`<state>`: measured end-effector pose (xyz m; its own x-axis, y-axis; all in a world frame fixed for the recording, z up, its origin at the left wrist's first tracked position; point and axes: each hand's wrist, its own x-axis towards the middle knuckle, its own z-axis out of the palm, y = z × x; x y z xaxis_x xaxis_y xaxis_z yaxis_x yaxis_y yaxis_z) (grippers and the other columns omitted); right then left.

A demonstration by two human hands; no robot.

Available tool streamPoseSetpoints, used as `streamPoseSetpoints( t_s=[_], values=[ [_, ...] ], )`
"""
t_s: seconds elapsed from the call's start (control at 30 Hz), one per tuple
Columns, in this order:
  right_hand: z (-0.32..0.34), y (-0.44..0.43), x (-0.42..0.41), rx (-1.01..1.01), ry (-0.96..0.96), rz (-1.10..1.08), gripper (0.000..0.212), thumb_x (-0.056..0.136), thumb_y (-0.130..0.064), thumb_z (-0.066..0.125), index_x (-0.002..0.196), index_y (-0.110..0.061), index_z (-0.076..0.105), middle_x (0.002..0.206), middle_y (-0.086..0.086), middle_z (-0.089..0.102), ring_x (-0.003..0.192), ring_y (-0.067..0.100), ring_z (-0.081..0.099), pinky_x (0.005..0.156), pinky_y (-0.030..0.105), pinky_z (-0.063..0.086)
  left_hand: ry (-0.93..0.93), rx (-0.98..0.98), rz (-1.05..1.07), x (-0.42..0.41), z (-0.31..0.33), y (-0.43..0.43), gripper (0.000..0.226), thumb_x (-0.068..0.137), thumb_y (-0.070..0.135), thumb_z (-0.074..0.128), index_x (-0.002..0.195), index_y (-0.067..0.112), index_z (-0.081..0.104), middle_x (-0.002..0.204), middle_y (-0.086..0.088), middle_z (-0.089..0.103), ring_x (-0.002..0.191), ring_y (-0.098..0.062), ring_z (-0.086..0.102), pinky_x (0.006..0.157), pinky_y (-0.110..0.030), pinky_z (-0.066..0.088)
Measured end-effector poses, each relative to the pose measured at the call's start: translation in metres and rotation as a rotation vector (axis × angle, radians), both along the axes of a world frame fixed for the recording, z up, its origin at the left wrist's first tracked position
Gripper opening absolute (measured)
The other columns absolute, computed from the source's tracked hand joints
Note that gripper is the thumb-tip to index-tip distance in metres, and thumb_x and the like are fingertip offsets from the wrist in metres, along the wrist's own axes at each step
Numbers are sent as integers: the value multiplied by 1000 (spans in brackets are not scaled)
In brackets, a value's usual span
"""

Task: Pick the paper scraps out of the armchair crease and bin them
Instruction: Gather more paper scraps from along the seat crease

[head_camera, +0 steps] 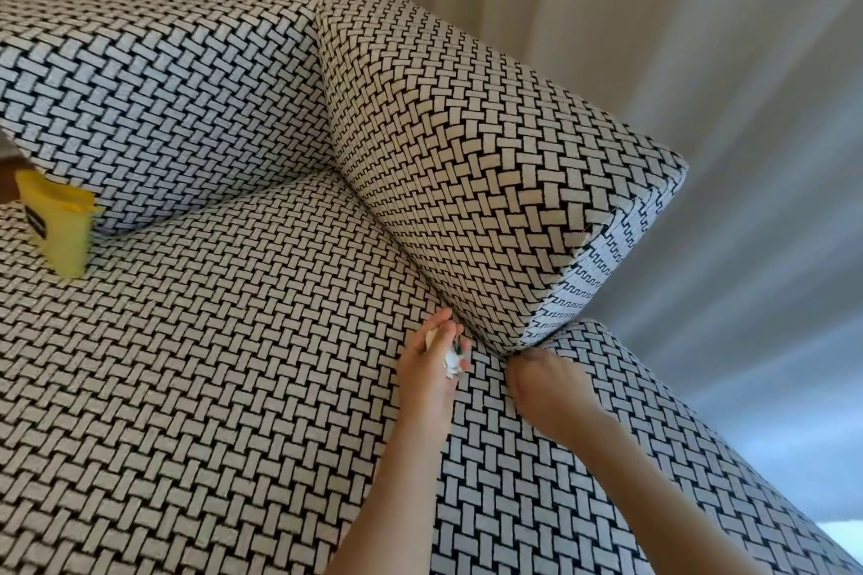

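Observation:
My left hand rests on the armchair seat close to the crease, fingers closed around a bunch of white paper scraps with a tan piece among them. My right hand is just right of it, fingertips pushed down into the crease where the armrest meets the seat's front corner; its fingertips are hidden in the gap. A small yellow bin stands on the seat at the far left, against the backrest.
The armchair is covered in black-and-white woven-pattern fabric, with its backrest at the upper left. Pale curtains hang behind and to the right of the armrest. A strip of brown wood shows at the left edge.

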<state>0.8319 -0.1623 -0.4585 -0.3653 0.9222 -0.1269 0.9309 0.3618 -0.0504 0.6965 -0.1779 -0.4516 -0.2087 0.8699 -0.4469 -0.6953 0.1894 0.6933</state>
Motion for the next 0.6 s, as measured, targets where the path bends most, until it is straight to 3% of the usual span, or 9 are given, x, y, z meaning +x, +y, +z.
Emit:
streamPoseSetpoints(
  t_s=[0.07,0.13,0.17,0.27,0.3,0.37,0.43,0.5,0.6],
  values=[
    [1,-11,-16,93,5,67,11,80,-10,63,90,-10,64,91,2,67,81,16,64,62,18,47,7,5,15,-1,2,1,14,90,5,54,96,14,63,81,-5,59,50,-4,57,45,-16,45],
    [-13,-16,-22,121,145,35,42,48,-1,83,88,-9,71,83,3,72,70,14,69,53,15,51,8,-7,49,1,2,1,14,90,6,54,95,16,62,80,-3,59,52,-4,57,46,-17,45],
    [-21,-17,-23,116,236,21,57,44,8,80,99,-5,70,92,7,73,79,18,70,59,18,54,4,-25,71,2,3,0,14,90,7,54,95,17,62,79,-2,60,55,-5,57,49,-18,44],
    [-22,-7,-34,-33,451,28,74,71,14,50,141,-3,32,144,13,39,126,27,46,96,30,46,-32,-34,93,0,3,-1,15,90,7,54,96,19,62,76,0,63,60,-8,55,51,-19,43],
    [-22,0,-39,-105,476,6,74,79,7,45,146,-8,18,150,9,28,132,25,38,101,30,40,-46,-37,94,0,2,-1,15,90,7,54,96,18,62,75,0,64,59,-8,55,50,-18,43],
    [-17,17,-49,-280,495,-91,75,87,-14,44,149,-21,3,149,9,32,128,26,41,99,32,39,-75,-41,115,0,2,0,15,90,5,54,98,16,62,71,0,65,55,-7,55,49,-18,44],
    [-13,33,-58,-452,541,-193,79,87,-23,47,148,-30,-2,147,11,32,127,27,41,101,35,37,-100,-44,163,-5,3,1,16,90,3,52,99,14,61,70,-2,61,55,-8,54,50,-19,45],
    [-8,45,-65,-607,674,-295,80,86,-14,48,147,-34,0,147,11,27,125,26,42,98,35,39,-92,-31,224,-20,3,9,16,90,2,52,98,13,60,71,-3,56,56,-8,52,49,-19,44],
    [-4,55,-75,-670,746,-393,68,91,-19,47,147,-30,10,151,5,22,137,24,27,111,34,26,-30,-5,288,-51,1,20,14,91,1,50,98,10,59,70,-4,54,48,-6,52,46,-18,42]
  ],
)
